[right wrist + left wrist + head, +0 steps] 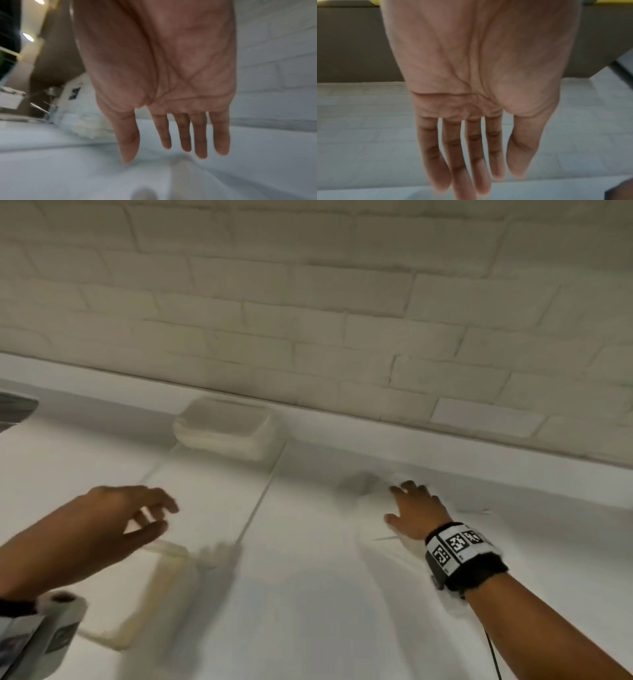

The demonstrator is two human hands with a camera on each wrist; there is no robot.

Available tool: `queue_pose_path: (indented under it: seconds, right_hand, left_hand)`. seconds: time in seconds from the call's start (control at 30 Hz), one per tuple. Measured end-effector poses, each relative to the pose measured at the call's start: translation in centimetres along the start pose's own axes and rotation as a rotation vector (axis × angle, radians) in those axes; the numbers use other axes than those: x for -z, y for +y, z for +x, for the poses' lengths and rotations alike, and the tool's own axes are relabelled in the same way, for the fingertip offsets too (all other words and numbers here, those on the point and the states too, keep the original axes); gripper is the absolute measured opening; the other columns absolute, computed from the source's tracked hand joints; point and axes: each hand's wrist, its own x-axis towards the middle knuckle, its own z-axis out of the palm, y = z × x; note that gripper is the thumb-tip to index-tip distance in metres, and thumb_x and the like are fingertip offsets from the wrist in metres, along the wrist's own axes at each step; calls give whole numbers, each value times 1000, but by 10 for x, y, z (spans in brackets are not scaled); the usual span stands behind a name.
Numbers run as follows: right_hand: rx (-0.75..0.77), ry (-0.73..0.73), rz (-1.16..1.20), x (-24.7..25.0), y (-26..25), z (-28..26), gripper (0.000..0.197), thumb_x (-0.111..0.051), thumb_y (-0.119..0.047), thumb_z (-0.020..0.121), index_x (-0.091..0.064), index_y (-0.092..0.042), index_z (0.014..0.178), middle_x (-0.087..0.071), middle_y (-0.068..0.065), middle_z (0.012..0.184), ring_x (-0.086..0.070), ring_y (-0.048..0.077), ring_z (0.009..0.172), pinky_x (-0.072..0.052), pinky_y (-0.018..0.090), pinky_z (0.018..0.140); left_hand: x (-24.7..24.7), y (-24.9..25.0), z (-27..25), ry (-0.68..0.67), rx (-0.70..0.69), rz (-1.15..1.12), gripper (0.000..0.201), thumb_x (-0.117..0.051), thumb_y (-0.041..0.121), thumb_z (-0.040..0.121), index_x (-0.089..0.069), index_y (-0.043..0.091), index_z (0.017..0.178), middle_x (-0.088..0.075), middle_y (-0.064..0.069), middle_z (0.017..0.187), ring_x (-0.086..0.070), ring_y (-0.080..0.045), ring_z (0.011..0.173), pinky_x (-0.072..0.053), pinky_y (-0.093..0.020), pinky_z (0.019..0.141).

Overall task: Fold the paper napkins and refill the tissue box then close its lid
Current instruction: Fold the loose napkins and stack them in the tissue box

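Head view, blurred: nearest me, lower left of frame, cream lid [150, 604] lies flat on white table [308, 611]. My left hand [102, 529] hovers above it, fingers loosely spread, holding nothing. Right of centre, my right hand [416, 515] lies with straight fingers on white napkins [373, 508]. Farther, upper centre, tissue box [224, 428] stands against brick wall [308, 302].
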Motion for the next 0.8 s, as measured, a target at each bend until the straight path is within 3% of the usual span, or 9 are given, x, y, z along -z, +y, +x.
queue_pose_path:
  seconds: [0.1, 0.2, 0.3, 0.4, 0.5, 0.57, 0.67, 0.73, 0.8]
  right_hand:
    - [-57, -18, -47, -16, 36, 19, 63, -52, -51, 92, -37, -20, 145, -39, 9, 146, -39, 30, 133, -36, 40, 105]
    - [23, 105, 6, -28, 42, 26, 46, -55, -39, 92, -48, -23, 134, -51, 4, 134, -49, 25, 124, -39, 35, 98]
    - [124, 244, 219, -29, 42, 19, 24, -56, -25, 93, -58, -23, 116, -64, -1, 115, -59, 21, 109, -41, 32, 90]
    - [273, 340, 579, -15, 53, -3, 13, -67, -31, 89, -64, -19, 92, -65, -2, 87, -62, 18, 85, -49, 33, 82]
    - [379, 337, 1049, 11, 69, -30, 17, -73, -32, 86, -64, -18, 86, -64, 0, 93, -63, 10, 88, -51, 23, 82]
    - [387, 327, 1313, 29, 80, -46, 15, -72, -30, 87, -63, -18, 88, -63, -9, 91, -62, 5, 87, -48, 19, 79]
    - [423, 408, 1492, 49, 92, -60, 17, -69, -19, 91, -56, -8, 90, -66, -4, 87, -62, 4, 81, -46, 16, 75]
    - [466, 429, 1469, 54, 97, -68, 18, -66, -15, 93, -54, -3, 99, -69, 4, 98, -66, 7, 92, -50, 18, 79]
    - [520, 395, 1460, 54, 101, -74, 22, -64, -19, 94, -51, -7, 107, -67, 2, 105, -66, 10, 98, -53, 22, 82]
  left_hand:
    - [-20, 95, 27, -39, -107, -61, 17, -71, 36, 90, -66, 47, 101, -66, 32, 95, -66, 11, 83, -57, -27, 72]
    - [-61, 162, 55, -143, -148, -183, 12, -67, 36, 92, -69, 41, 103, -70, 23, 94, -66, 6, 84, -54, -16, 74]
    - [-103, 197, 81, -194, -70, -324, 14, -69, 33, 93, -68, 40, 104, -69, 17, 102, -67, 1, 87, -51, -11, 73]
    - [-135, 218, 98, -139, -3, -445, 42, -77, 39, 86, -56, 42, 122, -58, 14, 126, -63, 0, 104, -54, -19, 84]
    - [-143, 242, 106, -59, 105, -806, 78, -86, 58, 65, -49, 44, 132, -55, 16, 135, -59, -5, 119, -51, -33, 99]
    - [-142, 265, 105, -102, 176, -1081, 89, -84, 73, 53, -55, 34, 128, -66, 15, 125, -65, -10, 118, -49, -43, 106]
    - [-140, 306, 100, -130, 161, -1329, 61, -83, 66, 64, -66, 19, 98, -75, 1, 99, -72, -21, 109, -51, -49, 105]
    - [-134, 333, 100, -49, 101, -1331, 31, -72, 47, 88, -73, 22, 104, -76, 2, 102, -72, -20, 107, -52, -47, 104]
    - [-128, 349, 102, 35, 83, -1350, 28, -62, 29, 98, -69, 15, 121, -76, -2, 116, -71, -22, 110, -55, -41, 99]
